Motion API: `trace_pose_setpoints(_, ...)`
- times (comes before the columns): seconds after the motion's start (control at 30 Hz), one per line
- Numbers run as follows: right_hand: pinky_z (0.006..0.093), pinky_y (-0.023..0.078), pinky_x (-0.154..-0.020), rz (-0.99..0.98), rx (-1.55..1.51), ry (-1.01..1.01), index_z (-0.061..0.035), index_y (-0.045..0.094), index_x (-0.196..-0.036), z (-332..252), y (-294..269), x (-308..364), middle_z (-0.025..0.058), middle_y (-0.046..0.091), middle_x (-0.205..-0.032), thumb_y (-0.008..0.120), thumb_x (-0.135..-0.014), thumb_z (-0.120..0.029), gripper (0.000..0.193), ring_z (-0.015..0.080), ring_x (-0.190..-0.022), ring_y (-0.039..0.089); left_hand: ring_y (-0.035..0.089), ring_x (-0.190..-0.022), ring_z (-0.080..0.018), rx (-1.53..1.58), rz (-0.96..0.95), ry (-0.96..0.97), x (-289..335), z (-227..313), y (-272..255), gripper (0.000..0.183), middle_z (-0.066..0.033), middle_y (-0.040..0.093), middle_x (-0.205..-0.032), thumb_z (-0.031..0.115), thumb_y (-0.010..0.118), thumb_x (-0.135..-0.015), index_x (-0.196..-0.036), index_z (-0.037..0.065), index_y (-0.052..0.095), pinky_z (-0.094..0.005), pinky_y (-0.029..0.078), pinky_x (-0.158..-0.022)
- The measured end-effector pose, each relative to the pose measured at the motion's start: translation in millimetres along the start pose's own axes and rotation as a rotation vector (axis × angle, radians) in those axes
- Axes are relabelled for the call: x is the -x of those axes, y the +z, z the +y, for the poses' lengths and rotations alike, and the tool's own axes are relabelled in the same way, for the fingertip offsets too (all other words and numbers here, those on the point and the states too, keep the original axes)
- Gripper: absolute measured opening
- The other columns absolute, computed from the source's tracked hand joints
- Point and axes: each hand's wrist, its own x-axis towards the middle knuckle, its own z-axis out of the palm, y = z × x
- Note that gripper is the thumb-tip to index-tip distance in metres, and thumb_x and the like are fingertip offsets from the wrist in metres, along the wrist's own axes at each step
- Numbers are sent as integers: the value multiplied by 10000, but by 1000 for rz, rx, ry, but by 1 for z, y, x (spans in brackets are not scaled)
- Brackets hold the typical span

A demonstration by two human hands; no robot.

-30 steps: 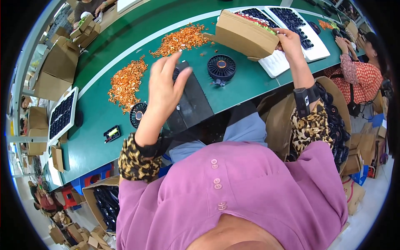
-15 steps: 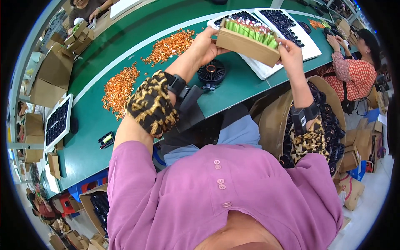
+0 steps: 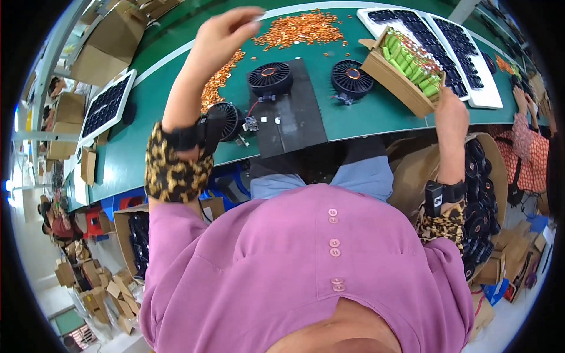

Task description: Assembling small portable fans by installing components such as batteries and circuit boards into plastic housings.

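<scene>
My right hand [image 3: 452, 115] grips the near right end of a small open cardboard box [image 3: 395, 82]. Green cylindrical battery cells with red and white wire ends [image 3: 412, 63] fill it in rows. The box lies tilted at the table's front edge, partly over a white tray. My left hand [image 3: 226, 38] is raised over the table, empty, thumb and fingers apart, beside a heap of small orange rings [image 3: 300, 29]. Below it, a round black fan unit [image 3: 271, 79] with a wired board sits on a black mat [image 3: 297, 117]. Another fan unit [image 3: 352, 79] stands between mat and box.
A third fan unit [image 3: 226, 120] is partly hidden by my left wrist. More orange rings [image 3: 220, 85] lie behind my left forearm. White trays of black parts [image 3: 491, 97] stand at right, another [image 3: 109, 106] at left. A carton of black fans [image 3: 479, 194] is below right; a co-worker [image 3: 524, 156] sits beyond.
The box of battery cells has gone from being held up in both hands to lying lower at the right. My left hand has let go and moved left. The view has shifted.
</scene>
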Motion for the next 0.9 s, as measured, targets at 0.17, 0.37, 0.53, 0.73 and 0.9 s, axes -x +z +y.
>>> trace_pose_setpoints(0.17, 388, 498, -611, 326, 25, -179, -87, 597, -954, 3, -13, -15, 121, 644, -827, 529, -850, -117, 128, 293, -730, 631, 648, -754, -194, -172, 1, -194, 98, -2, 0, 175, -118, 671, -841, 103, 648, -769, -920, 15, 665, -296, 499, -679)
trace_pose_setpoints(0.37, 280, 517, -679, 603, -412, -302, -76, 599, -1094, 3, -17, -52, 87, 671, -926, 530, -866, -53, 240, 198, -817, 661, 488, -1058, -283, -484, -177, 104, 144, 0, 32, 447, -77, 567, -1050, 3, 648, -659, -1084, 120, 575, -386, 383, -908)
trace_pose_setpoints(0.53, 222, 476, -628, 404, -726, -203, -56, 588, -1124, -18, -15, -66, 65, 678, -943, 511, -913, -112, 232, 120, -774, 657, 507, -1029, -278, -576, -214, 201, 145, -3, 42, 421, -90, 553, -1037, -9, 651, -663, -1060, 109, 580, -377, 401, -863)
trace_pose_setpoints(0.73, 165, 448, -547, 121, -1582, -84, 2, 639, -999, -70, -55, -56, 68, 677, -843, 606, -847, -90, 180, 62, -612, 564, 564, -870, -192, -41, 92, 71, 126, 2, 44, 360, -88, 527, -1015, 7, 692, -706, -1051, 68, 609, -295, 496, -664)
trace_pose_setpoints(0.9, 171, 431, -574, -511, -1861, -89, 45, 569, -1115, -134, -42, -23, 129, 636, -1023, 562, -857, -40, 272, 66, -738, 563, 561, -744, -129, 177, 166, 22, 109, 13, 62, 331, -67, 544, -935, 32, 674, -755, -1078, 65, 614, -237, 480, -639)
